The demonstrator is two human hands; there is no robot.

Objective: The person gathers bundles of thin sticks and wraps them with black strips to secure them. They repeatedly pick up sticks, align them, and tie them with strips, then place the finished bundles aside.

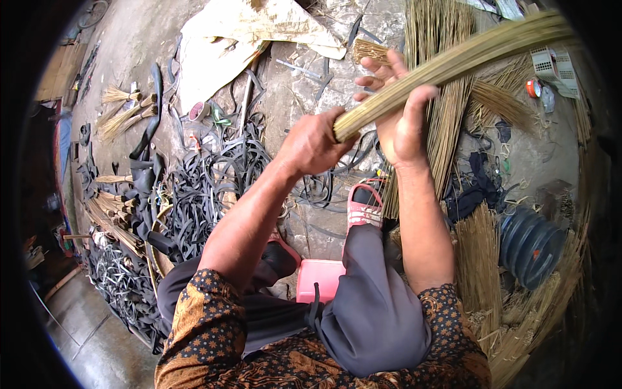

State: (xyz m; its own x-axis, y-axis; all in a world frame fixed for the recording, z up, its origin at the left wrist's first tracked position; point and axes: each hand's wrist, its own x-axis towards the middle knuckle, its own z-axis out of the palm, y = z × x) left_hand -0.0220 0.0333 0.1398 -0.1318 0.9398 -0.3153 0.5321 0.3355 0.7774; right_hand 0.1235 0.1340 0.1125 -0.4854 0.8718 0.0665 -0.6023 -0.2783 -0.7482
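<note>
A thick bundle of dry broom sticks (479, 57) slants up to the right in front of me. My left hand (315, 141) is closed around its lower end. Beneath the bundle, my right hand (403, 117) is open, palm up, with its fingers apart and the sticks lying across it. Behind my right hand, a long pile of loose sticks (447, 117) lies on the floor. The cut end of a smaller stick bundle (370, 50) shows just beyond my fingertips.
Tangled black rubber strips (220, 175) cover the floor at left, near several short tied stick bundles (120, 110). A pale sack (220, 52) lies at the far side. At right are a blue plastic water jug (531, 246) and more sticks (477, 259). A pink stool (317, 280) shows between my legs.
</note>
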